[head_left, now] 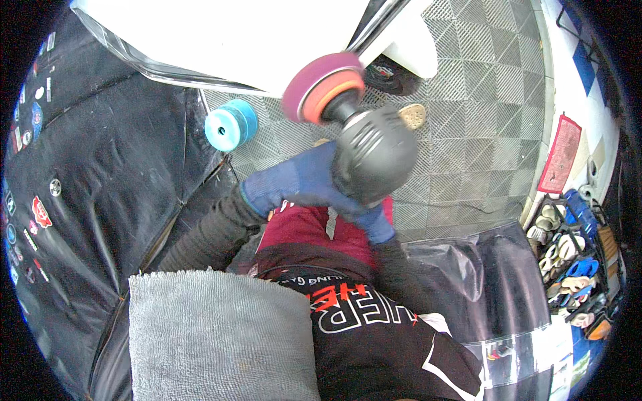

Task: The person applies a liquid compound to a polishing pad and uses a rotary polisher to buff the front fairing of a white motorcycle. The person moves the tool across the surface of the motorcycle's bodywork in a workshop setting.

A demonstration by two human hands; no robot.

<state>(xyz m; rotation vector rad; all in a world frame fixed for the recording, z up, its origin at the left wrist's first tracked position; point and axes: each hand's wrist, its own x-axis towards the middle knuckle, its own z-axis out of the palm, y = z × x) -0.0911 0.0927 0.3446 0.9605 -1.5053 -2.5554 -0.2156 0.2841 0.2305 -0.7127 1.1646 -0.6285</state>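
I hold a black car polisher (374,154) up in front of my body. Its round foam pad (311,83), purple with an orange backing, points up and to the left, near the edge of a glossy white vehicle body (214,40). My left hand (294,175), in a blue glove, grips the tool from the left side; its fingertips are behind the housing. Lower down, my right hand (376,222), gloved in the same blue, is closed on the tool's underside, and the housing hides most of its fingers. Pad and body look slightly apart.
A light-blue cylinder (232,125) with a centre hole stands on grey floor tiles (481,120). Dark sheeting with stickers (100,174) covers the left. At right are a red cloth (560,154) and a rack of shoes (568,260). A grey towel (221,334) lies over my left shoulder.
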